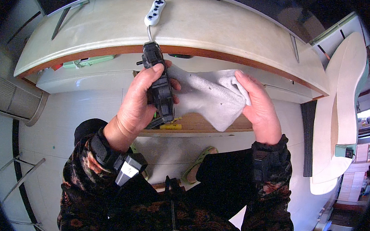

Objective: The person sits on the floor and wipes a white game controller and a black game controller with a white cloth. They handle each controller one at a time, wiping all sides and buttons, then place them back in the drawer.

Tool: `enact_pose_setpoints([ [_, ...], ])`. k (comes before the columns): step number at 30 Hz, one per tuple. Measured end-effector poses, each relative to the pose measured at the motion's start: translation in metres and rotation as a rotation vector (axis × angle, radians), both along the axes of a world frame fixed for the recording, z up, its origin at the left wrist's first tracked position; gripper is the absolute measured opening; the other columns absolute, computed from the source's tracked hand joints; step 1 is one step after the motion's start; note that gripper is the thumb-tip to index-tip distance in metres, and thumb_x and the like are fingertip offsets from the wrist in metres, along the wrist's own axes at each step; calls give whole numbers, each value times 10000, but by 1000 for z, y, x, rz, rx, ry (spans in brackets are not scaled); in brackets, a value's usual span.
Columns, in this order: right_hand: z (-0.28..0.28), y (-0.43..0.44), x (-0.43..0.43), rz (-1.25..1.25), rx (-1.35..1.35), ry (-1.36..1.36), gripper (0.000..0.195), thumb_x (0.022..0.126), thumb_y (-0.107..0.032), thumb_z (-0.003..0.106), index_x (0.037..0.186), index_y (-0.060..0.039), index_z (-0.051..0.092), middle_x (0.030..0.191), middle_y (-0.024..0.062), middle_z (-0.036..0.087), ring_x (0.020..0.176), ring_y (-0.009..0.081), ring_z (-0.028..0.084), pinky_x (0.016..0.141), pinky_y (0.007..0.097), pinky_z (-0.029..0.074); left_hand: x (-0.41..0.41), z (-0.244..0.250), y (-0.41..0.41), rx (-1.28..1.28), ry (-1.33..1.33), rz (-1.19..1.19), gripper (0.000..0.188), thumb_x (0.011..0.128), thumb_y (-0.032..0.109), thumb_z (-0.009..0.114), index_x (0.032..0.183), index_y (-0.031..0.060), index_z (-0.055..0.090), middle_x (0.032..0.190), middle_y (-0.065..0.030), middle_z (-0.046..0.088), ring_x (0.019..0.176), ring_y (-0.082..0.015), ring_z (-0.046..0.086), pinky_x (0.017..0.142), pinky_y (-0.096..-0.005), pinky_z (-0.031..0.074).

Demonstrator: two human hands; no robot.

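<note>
My left hand [137, 95] grips a long black plastic object [161, 84] with a ridged body and a small peg on its side. It is held at a steep tilt, its top end over the cabinet's front edge. From my right hand [259, 105] a white cloth [211, 94] with a few small dark spots stretches across to my left fingers. Its right end is pinched and folded between my right thumb and fingers. Part of its left end is hidden behind the black object. Below both hands, an open wooden drawer [197, 123] holds a yellow item [171, 126].
On the cream cabinet top [227, 31] lies a white game controller [154, 12], its grey cord running towards the black object's top. A pale green case [88, 60] sits on the shelf underneath. Right stands a cream sofa [335, 111]; left, a metal rack [20, 174]. Green slippers [197, 168] are below.
</note>
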State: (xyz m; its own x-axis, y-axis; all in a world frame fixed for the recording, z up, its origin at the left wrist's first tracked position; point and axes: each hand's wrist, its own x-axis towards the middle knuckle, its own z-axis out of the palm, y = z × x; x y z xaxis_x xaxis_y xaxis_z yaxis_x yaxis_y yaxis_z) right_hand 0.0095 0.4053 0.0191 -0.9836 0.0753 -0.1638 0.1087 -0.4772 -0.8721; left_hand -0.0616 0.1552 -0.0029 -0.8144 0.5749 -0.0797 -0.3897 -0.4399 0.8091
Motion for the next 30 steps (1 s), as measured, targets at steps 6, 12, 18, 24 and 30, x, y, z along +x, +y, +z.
enact_pose_setpoints([
  [6,13,-17,0,-171,-100,98,266,910,-229,584,1066,-14,598,1019,86,650,932,162,632,844,309,506,0,-8,2,-24,-174,-48,470,880,421,543,1148,40,481,875,-174,623,774,-254,617,657,-358,522],
  [12,16,-69,18,139,448,324,362,948,-225,500,1243,-17,494,1243,120,530,1125,239,526,960,361,420,11,-1,18,94,-357,-159,469,893,477,500,1142,82,546,1002,-85,631,863,-204,624,718,-334,527],
  [18,-5,-93,12,269,1010,535,551,962,-267,445,1415,-19,255,1481,228,185,1388,389,149,1116,435,167,20,1,17,114,-372,-106,446,904,468,459,1119,94,570,992,-43,626,895,-164,595,828,-312,481],
  [24,-4,-93,2,132,828,381,555,981,-305,414,1421,-19,231,1392,201,336,1270,311,379,1031,365,318,25,4,13,59,-338,-340,518,874,505,463,1088,41,547,882,-133,636,679,-269,636,584,-373,547],
  [30,1,-99,5,65,923,311,469,986,-274,403,1388,-58,295,1166,209,519,1035,327,553,877,391,450,24,2,16,128,-402,-329,487,883,519,448,964,58,581,775,-105,642,591,-237,635,483,-322,523],
])
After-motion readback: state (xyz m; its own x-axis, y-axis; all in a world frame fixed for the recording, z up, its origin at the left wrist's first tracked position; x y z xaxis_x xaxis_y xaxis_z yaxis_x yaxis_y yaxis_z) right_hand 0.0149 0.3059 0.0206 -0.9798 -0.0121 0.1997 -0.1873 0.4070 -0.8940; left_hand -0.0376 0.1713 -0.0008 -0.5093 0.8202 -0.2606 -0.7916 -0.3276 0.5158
